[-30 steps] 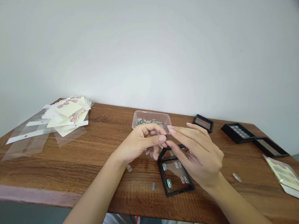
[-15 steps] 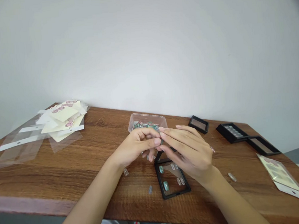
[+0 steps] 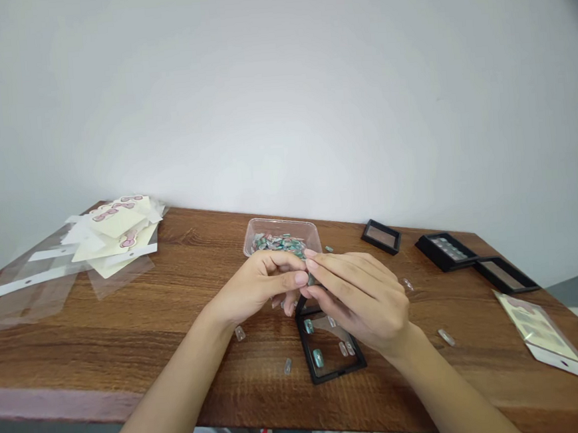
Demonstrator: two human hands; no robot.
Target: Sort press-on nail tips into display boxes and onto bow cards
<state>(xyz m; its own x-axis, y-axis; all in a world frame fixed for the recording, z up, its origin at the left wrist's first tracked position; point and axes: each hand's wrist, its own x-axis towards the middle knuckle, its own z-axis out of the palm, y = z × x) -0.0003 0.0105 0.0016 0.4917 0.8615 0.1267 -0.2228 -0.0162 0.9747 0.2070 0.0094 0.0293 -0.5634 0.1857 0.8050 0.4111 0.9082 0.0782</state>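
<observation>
My left hand (image 3: 262,285) and my right hand (image 3: 363,297) meet fingertip to fingertip above the wooden table (image 3: 153,334). Both are pinched together on a tiny piece, too small to name, held between them. Directly beneath lies an open black tray (image 3: 329,347) with a few small teal and clear press-on nails stuck inside. Just behind my fingers stands a clear plastic tub (image 3: 281,236) full of teal and pink nails.
Loose clear nails (image 3: 239,333) lie around the tray. Clear bags and cream cards (image 3: 105,234) are piled at the far left. Black cases (image 3: 380,236) (image 3: 446,251) (image 3: 506,274) sit at the back right, and a bagged card (image 3: 546,333) lies near the right edge.
My two hands have drawn a little closer together, with the right fingers curling in more. The view has shifted slightly, so the table's things sit a bit further left.
</observation>
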